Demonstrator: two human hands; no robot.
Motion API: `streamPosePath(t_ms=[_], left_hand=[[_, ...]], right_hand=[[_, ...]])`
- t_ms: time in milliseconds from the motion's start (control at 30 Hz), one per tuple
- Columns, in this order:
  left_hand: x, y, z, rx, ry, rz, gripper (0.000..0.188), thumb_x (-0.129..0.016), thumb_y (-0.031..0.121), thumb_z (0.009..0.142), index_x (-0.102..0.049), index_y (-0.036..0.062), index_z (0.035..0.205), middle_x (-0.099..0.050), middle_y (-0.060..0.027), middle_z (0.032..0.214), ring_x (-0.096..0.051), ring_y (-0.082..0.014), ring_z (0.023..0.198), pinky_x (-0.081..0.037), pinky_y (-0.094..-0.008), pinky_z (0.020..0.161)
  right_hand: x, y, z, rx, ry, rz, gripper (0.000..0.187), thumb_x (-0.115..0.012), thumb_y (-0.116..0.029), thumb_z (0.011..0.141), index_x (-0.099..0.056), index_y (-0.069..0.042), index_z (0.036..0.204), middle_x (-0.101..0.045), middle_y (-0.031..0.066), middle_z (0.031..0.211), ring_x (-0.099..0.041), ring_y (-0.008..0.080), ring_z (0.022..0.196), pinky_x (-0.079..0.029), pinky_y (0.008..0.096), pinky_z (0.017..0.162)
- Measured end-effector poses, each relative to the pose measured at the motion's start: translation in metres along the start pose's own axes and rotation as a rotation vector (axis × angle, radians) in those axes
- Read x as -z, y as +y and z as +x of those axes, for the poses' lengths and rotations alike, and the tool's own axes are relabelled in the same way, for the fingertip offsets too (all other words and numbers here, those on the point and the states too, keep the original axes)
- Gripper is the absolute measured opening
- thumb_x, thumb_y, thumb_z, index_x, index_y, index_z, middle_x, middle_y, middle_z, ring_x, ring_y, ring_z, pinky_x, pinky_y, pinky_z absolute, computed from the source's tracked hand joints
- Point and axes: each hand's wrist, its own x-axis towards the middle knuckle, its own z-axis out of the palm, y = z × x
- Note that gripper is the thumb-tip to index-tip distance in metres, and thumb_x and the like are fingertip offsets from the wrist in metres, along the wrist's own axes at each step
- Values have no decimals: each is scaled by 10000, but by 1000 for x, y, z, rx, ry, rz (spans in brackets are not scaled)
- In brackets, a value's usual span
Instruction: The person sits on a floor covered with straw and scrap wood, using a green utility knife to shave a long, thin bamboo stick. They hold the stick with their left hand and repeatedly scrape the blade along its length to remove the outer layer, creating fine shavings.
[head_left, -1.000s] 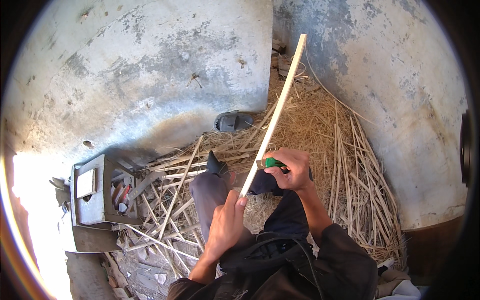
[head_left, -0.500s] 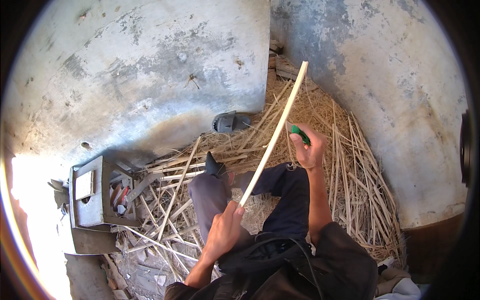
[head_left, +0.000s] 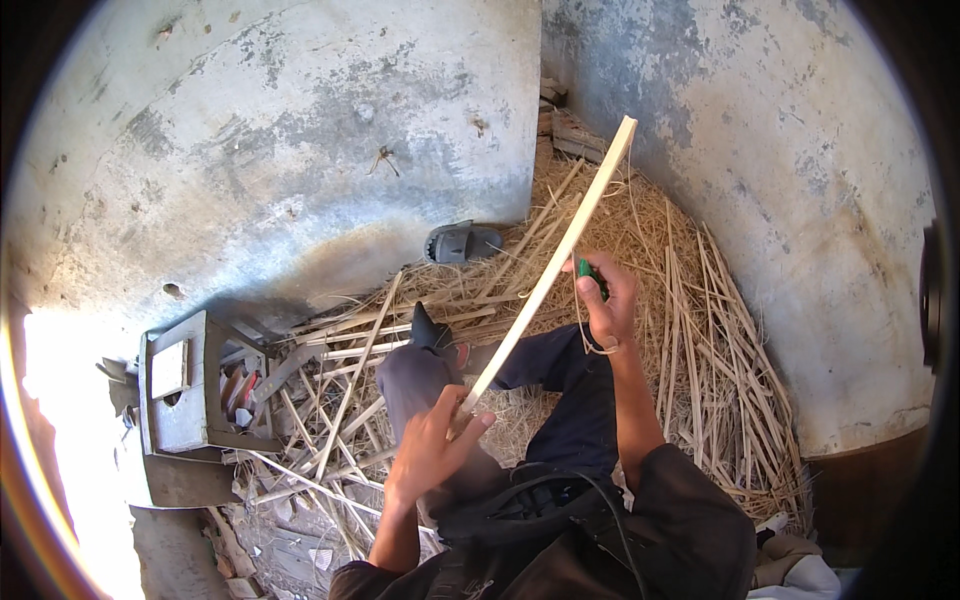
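Note:
A long pale wooden strip [head_left: 550,270] slants up and away from me to the right. Its near end lies in my left hand [head_left: 432,445], with the thumb lifted a little from it and the fingers curled at its side. My right hand [head_left: 608,300] is closed round a small green-handled tool [head_left: 586,272] right beside the strip's middle. The fingers and the strip hide the tool's working end. A thin curled shaving [head_left: 596,345] hangs down by my right wrist.
Straw-like shavings [head_left: 640,215] and many thin sticks [head_left: 715,400] cover the floor. A grey slipper [head_left: 462,243] lies by the left wall [head_left: 300,150]. An old wooden box [head_left: 190,385] with odds and ends stands at the left, and the right wall [head_left: 800,200] closes in the corner.
The strip's far end has shifted slightly right and up. My left hand has moved left with its thumb loosened, and my right hand has come slightly down and closer to my body.

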Motion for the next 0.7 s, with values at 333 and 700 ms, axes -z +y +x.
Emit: streamPosePath(t_ms=[333,700], left_hand=[[-14,8,53,-246,44,-379,441,-689,279,1099,-564,10,1427,-770,-123,984,-724,-191,848,-563,-338,742],[-30,27,61,-87,98,-439,292,-652,210,1126,-758,-4,1292,-574,59,771,-469,-15,683,-370,-216,599]], right_hand=[[-9,-10,-2,18,-63,76,400,-727,-378,1036,-760,7,1135,-658,27,801,-572,116,696,-425,308,623],[-7,-13,-8,120,-1,-73,346,-821,-323,969,-760,-1,1081,-676,35,781,-549,120,590,-406,286,529]])
